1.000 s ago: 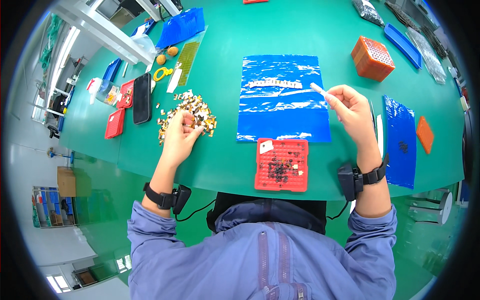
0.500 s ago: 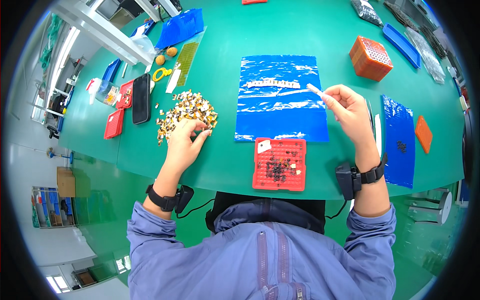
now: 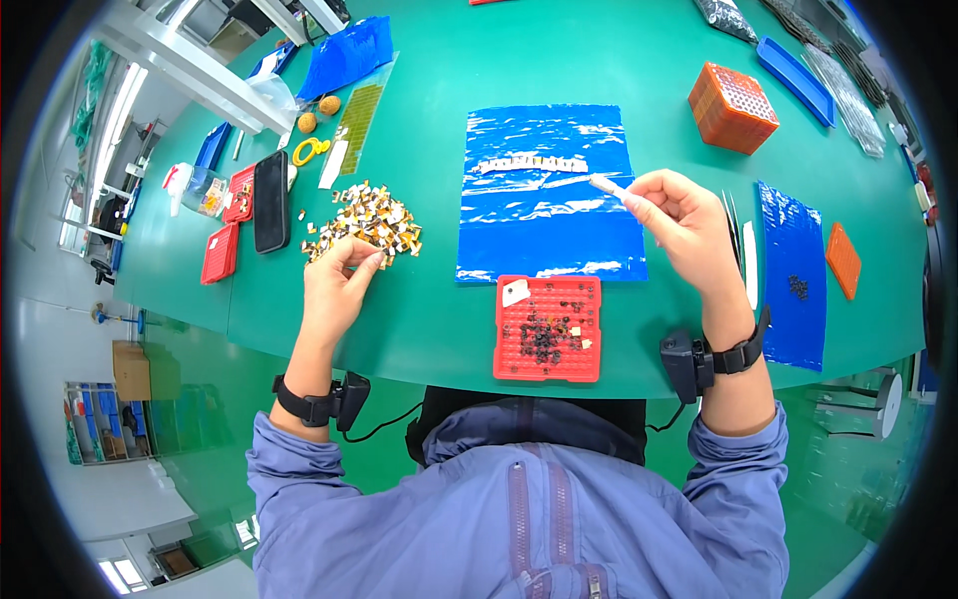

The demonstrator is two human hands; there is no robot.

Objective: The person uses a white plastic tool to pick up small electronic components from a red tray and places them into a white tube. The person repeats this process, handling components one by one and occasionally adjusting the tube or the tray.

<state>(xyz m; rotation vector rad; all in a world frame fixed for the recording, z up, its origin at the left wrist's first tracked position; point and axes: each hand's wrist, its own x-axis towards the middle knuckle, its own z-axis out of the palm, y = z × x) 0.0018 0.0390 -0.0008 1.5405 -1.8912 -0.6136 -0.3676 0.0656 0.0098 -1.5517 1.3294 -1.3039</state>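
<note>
My left hand [image 3: 334, 285] is at the near edge of a heap of small white, yellow and dark pieces [image 3: 371, 220]. Its thumb and forefinger are pressed together; whatever lies between them is too small to make out. In my right hand [image 3: 684, 225] a short, slim white stick [image 3: 607, 187] is pinched, its tip pointing left over a shiny blue sheet [image 3: 549, 235]. Across that sheet runs a slightly curved row of small white pieces [image 3: 534, 164], just left of the stick's tip. A red perforated tray [image 3: 509, 354] holding small black parts lies at the sheet's near edge.
Left of the heap lie a black phone [image 3: 270, 203], red trays [image 3: 220, 255] and yellow-handled scissors [image 3: 310, 151]. An orange block of stacked trays [image 3: 733, 110] stands far right. Right of my right hand are tweezers [image 3: 735, 235] and another blue sheet [image 3: 793, 329] with black bits.
My left thumb and forefinger have come together at the heap's near edge. The stick in my right hand has shifted slightly left and nearer. The whole view has slid a little.
</note>
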